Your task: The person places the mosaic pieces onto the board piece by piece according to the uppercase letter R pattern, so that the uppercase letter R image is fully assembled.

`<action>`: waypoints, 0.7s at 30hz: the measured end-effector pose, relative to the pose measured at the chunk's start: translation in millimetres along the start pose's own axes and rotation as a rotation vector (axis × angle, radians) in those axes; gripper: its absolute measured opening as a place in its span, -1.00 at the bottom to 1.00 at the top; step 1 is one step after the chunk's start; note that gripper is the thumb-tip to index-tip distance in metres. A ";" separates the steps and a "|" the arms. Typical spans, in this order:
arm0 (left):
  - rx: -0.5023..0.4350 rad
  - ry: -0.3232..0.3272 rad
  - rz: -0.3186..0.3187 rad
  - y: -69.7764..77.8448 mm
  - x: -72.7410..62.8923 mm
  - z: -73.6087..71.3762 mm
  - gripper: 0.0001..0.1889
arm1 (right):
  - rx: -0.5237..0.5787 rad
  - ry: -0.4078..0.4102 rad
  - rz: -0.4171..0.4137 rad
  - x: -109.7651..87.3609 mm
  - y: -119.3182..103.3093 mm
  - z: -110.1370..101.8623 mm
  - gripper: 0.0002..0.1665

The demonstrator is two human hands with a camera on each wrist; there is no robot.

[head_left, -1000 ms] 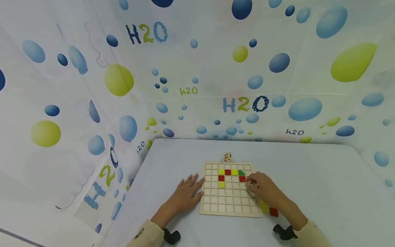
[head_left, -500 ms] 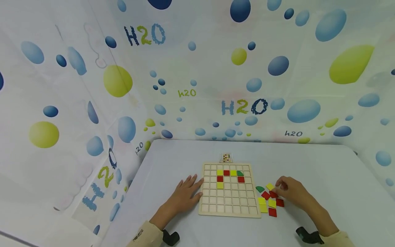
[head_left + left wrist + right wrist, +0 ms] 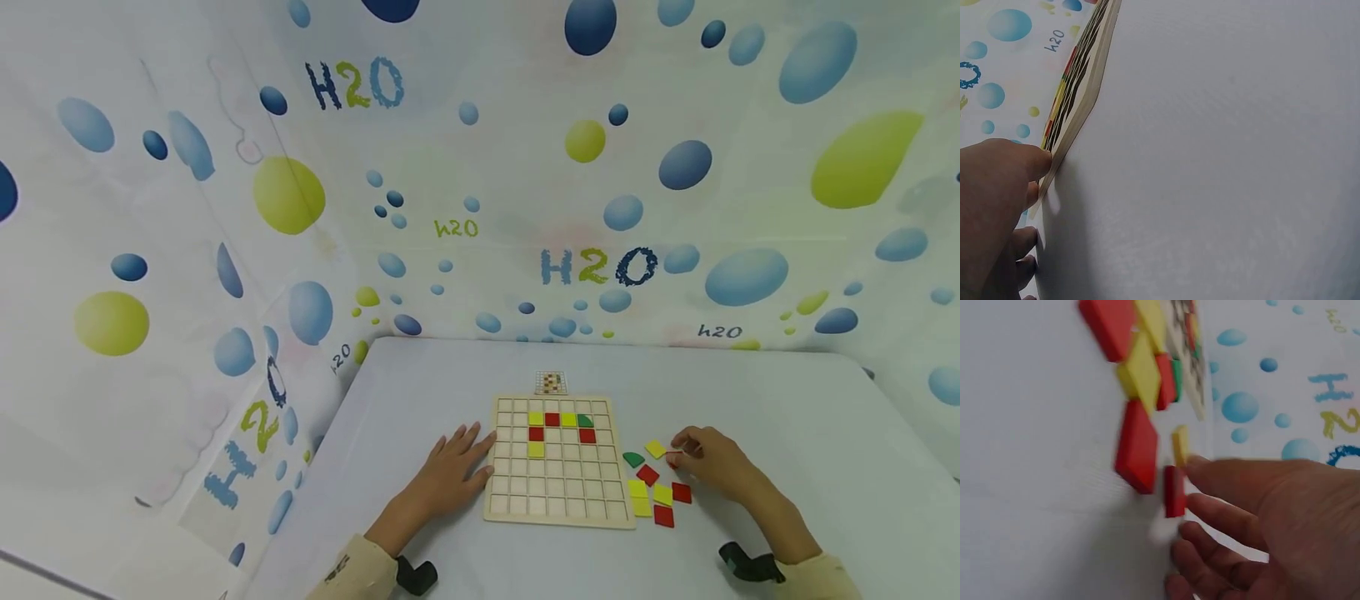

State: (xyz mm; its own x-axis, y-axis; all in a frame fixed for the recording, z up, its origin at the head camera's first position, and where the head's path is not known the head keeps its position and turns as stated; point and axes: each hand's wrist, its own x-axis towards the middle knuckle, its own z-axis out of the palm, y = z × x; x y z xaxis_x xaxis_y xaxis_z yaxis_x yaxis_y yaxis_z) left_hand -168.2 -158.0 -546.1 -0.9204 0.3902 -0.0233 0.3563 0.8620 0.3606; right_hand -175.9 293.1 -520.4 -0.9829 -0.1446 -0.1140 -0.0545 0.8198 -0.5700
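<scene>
A wooden grid board lies on the white table, with yellow, red and green pieces in several of its upper cells. Against the board's left edge rests my left hand, fingers spread; in the left wrist view the thumb touches the rim. To the right of the board, my right hand pinches a red square tile between thumb and fingers, tilted on edge. Near that hand lie a yellow tile, a green quarter-round piece and another red tile.
More yellow tiles and red tiles lie loose beside the board's lower right side. A small printed pattern card sits just beyond the board's far edge. A patterned sheet rises behind the table.
My right hand has left the board's right edge and moved right to the loose pieces, where it has picked up a red tile. The left hand stays at the board's edge.
</scene>
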 end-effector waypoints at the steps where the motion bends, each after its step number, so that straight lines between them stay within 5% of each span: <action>1: 0.001 -0.001 0.000 -0.2 0.1 0.0 -0.37 | 0.001 -0.015 -0.008 1.2 1.7 -1.1 -0.68; 21: 0.000 -0.011 0.002 4.8 -2.6 -7.0 -0.37 | -0.004 0.107 -0.041 13.4 18.0 2.5 -0.64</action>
State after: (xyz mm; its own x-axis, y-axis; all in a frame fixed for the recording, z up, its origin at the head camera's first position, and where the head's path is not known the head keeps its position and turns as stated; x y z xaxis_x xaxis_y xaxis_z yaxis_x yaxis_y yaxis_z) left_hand -165.2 -157.1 -537.7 -0.9179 0.3955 -0.0331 0.3581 0.8612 0.3607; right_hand -189.6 304.5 -534.2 -0.9930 -0.1185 -0.0032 -0.0956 0.8166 -0.5692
